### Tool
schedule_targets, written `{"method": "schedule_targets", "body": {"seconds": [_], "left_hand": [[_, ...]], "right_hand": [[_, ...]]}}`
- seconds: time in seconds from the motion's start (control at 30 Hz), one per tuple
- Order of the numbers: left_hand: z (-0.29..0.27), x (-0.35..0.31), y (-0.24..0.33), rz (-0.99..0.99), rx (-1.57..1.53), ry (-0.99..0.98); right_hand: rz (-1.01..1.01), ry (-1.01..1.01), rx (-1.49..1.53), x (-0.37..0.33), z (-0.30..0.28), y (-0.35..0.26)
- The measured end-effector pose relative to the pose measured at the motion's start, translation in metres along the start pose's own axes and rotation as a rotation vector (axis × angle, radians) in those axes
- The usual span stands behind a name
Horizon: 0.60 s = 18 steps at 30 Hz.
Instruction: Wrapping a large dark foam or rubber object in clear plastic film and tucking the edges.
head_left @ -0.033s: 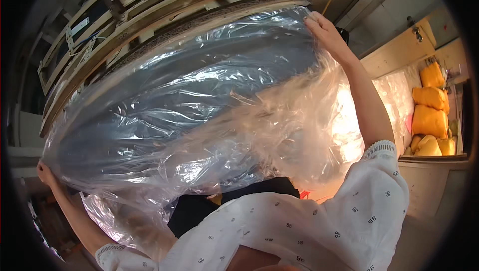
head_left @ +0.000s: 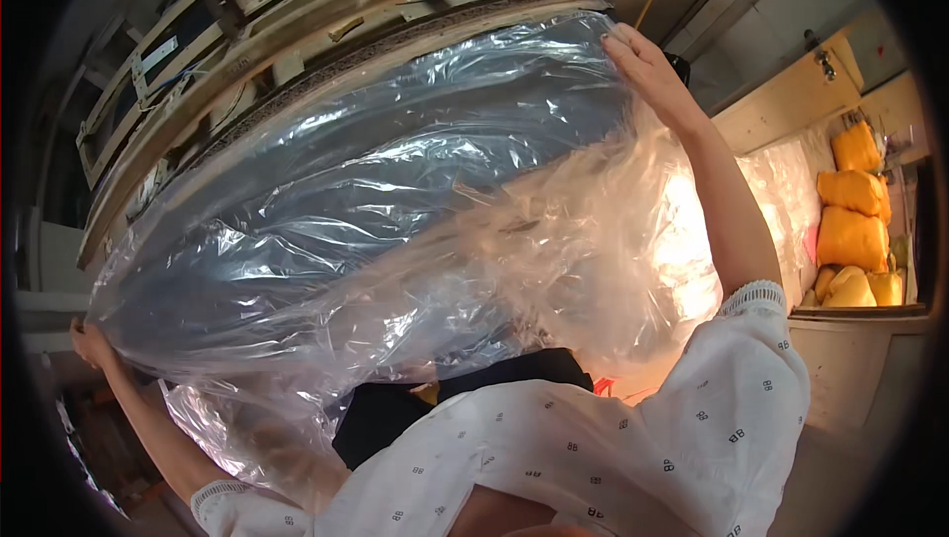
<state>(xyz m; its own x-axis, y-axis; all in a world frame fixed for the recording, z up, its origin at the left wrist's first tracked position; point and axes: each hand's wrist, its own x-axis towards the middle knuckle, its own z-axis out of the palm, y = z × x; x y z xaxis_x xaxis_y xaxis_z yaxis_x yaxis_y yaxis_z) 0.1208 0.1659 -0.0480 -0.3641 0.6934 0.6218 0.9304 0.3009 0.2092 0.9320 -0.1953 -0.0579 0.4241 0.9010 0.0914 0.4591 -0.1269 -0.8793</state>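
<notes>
A large, wrinkled sheet of clear plastic film (head_left: 395, 157) is spread wide between my two hands, with a dark surface showing through its far part. At its far right corner, my right hand (head_left: 641, 61) is closed on the edge, arm stretched out. My left hand (head_left: 93, 343) grips the film at the far left end, its fingers bent and partly hidden. Nearer my body the film hangs in loose, crumpled folds, lit warm orange and white on the right side.
Along the far side runs a wooden frame (head_left: 326, 15) with slats and metal brackets. Several orange and yellow bundles (head_left: 852, 239) are stacked in an open compartment at right. A light wooden board (head_left: 791, 102) lies beyond my right arm. Something black (head_left: 395, 423) is against my body.
The film's far edge has shifted slightly toward me, so a little more of the wooden frame shows. My left hand has moved very slightly; my right hand stays nearly in place.
</notes>
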Motion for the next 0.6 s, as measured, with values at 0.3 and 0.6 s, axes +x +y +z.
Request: {"method": "schedule_targets", "body": {"seconds": [0.3, 0.6], "left_hand": [[-0.189, -0.287, 0.349, 0.842, -1.368, -0.594], [-0.221, -0.339, 0.285, 0.526, -1.658, -0.974]], "right_hand": [[-0.197, -0.134, 0.204, -0.086, 0.035, -0.12], [-0.692, -0.141, -0.528, -0.078, 0.044, -0.129]]}}
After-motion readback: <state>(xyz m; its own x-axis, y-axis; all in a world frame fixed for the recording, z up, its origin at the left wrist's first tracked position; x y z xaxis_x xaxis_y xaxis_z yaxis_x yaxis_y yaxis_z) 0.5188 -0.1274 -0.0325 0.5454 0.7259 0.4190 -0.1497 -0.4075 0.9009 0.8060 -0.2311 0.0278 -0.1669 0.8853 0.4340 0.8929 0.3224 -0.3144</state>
